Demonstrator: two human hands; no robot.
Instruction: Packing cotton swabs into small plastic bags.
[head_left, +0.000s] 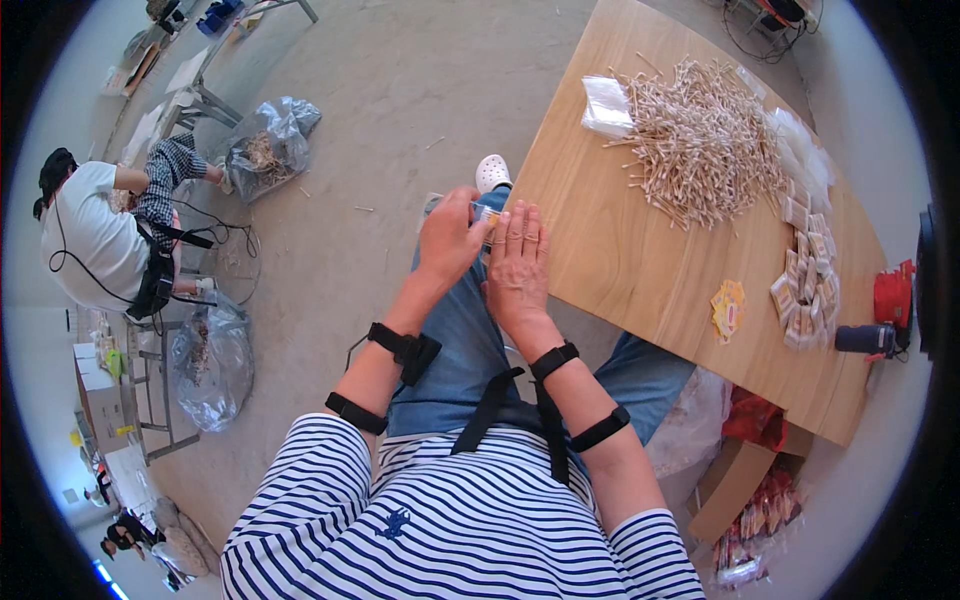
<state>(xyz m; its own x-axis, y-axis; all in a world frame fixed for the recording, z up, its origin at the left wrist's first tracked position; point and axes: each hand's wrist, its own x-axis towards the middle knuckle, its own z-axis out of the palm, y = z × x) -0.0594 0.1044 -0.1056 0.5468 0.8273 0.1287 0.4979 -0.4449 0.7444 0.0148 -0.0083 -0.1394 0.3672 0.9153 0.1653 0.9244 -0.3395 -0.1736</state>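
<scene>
My left hand (450, 238) pinches a small clear plastic packet (487, 213) with a yellow-orange label inside, just off the table's left corner. Next to it, my right hand (519, 254) lies palm down at the corner, its fingers stretched out and touching the packet's side. What is under the right palm is hidden. On the wooden table (600, 240) are a big heap of cotton swabs (700, 145), a stack of clear plastic bags (607, 106), several yellow cards (729, 308) and a pile of filled swab packets (805, 270).
A dark cylinder (865, 340) and a red object (893, 295) sit at the table's right edge. Below it stands a cardboard box (735, 490) near packed bags (755, 530). At left, a seated person (95, 230) works beside clear bags of swabs (265, 150).
</scene>
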